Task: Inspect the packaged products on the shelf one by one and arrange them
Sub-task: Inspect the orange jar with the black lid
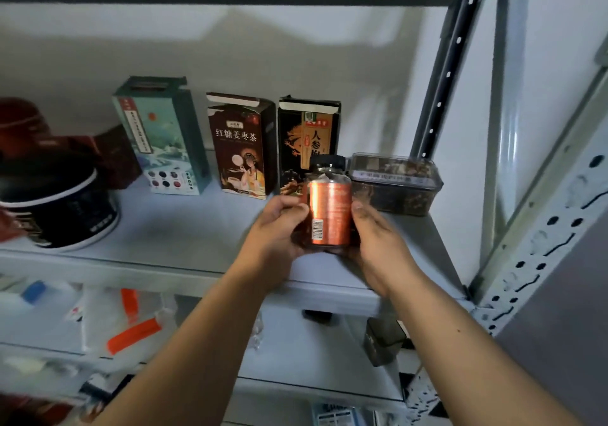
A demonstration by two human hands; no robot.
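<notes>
Both bare forearms (204, 343) reach up and forward, wrists close. The left hand (279, 228) and right hand (378, 238) clasp a jar (329, 215) between them, thumbs in front, the hidden fingers apparently curled behind.

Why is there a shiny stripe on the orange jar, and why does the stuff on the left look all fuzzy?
Head view: the stripe is glare off the jar, its label glossy; head view, left edge: the dark tub is blurred, while the middle boxes stay sharp.
</notes>
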